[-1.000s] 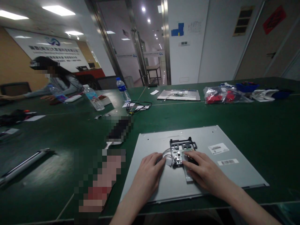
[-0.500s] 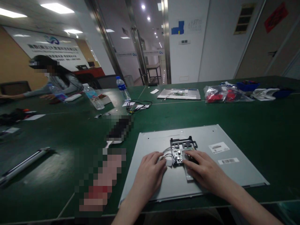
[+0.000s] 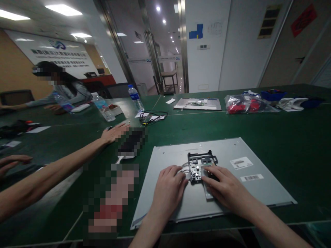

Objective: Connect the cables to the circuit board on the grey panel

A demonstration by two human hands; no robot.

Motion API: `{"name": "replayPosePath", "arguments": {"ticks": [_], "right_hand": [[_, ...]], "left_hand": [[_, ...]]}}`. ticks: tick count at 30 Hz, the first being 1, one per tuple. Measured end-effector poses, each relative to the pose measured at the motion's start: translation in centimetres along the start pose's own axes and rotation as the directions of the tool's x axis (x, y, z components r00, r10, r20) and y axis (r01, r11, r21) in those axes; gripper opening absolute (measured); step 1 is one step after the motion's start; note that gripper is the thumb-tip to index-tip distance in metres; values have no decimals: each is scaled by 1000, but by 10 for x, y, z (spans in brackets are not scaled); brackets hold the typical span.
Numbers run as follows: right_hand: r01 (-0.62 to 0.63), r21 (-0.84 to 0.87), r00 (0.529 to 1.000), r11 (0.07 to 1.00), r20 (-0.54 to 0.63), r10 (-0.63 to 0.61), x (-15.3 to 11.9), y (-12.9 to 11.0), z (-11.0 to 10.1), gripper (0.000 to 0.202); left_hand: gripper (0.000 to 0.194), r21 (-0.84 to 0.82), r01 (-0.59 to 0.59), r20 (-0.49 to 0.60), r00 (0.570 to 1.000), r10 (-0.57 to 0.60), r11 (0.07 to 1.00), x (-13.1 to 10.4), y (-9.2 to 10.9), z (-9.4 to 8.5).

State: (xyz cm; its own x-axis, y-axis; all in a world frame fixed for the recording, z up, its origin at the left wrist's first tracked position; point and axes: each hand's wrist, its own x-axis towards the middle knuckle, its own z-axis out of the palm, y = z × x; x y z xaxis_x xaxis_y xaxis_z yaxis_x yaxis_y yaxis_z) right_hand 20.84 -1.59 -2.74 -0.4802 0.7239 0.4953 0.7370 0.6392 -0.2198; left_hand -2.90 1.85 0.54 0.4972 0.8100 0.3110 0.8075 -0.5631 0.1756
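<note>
Fingers [image 3: 209, 168] of the right hand [image 3: 227, 186] are bent around the right side of a small metal module with round knobs [image 3: 196, 172], the thumb and forefinger only a narrow gap apart. Whether they grip it or merely rest against it, I cannot tell. Opposite, the left hand [image 3: 169, 187] lies on the panel, its thumb and forefinger drawn close together by the thin cables [image 3: 185, 166] at the module's left side; whether a cable is pinched there is hidden too.

The module sits at the near end of a black frame [image 3: 203, 159], which lies on the middle of a large pale panel [image 3: 172, 155]. A grey bar [image 3: 209, 195] runs out from beneath the right hand toward the near edge, and two labels [image 3: 241, 163] lie farther right. The panel is flat on the green bench [image 3: 271, 137].

The step in hand seems to be fine work on the module and its cables, one hand at each side. Judging from this, the next move calls for a light touch: the module held steady from the right, the cables handled without tugging.

At left, another person's arm [image 3: 64, 168] reaches across the bench, its hand [image 3: 113, 133] just beside a dark pixelated device [image 3: 131, 142], well apart from the panel. On the far side lies a second, smaller panel [image 3: 190, 106].
</note>
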Motion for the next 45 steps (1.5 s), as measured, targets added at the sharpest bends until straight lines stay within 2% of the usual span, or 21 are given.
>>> {"name": "replayPosePath", "arguments": {"ticks": [4,9,12,18,25,37,45], "right_hand": [[-6,11,1000,1000,14,6,-1,1,1,38],[3,17,1000,1000,13,-3,-2,3,3,37],[6,14,1000,1000,11,-6,-1,2,2,37],[-6,16,1000,1000,15,6,0,0,1,37],[-3,8,1000,1000,10,3,1,0,2,36],[-4,10,1000,1000,4,4,0,0,3,37],[5,3,1000,1000,1,-5,1,1,2,38]], "left_hand": [[8,-21,1,22,1000,0,1000,2,0,3],[17,-35,-9,20,1000,9,999,0,0,-2],[21,1,-1,30,1000,1,1000,-4,2,-7],[24,104,0,164,986,-17,995,-13,12,-11],[31,194,-18,160,987,-14,981,-16,16,-2],[40,67,-48,137,990,39,997,-15,13,2],[41,45,-65,181,982,56,997,-13,10,-1]]}}
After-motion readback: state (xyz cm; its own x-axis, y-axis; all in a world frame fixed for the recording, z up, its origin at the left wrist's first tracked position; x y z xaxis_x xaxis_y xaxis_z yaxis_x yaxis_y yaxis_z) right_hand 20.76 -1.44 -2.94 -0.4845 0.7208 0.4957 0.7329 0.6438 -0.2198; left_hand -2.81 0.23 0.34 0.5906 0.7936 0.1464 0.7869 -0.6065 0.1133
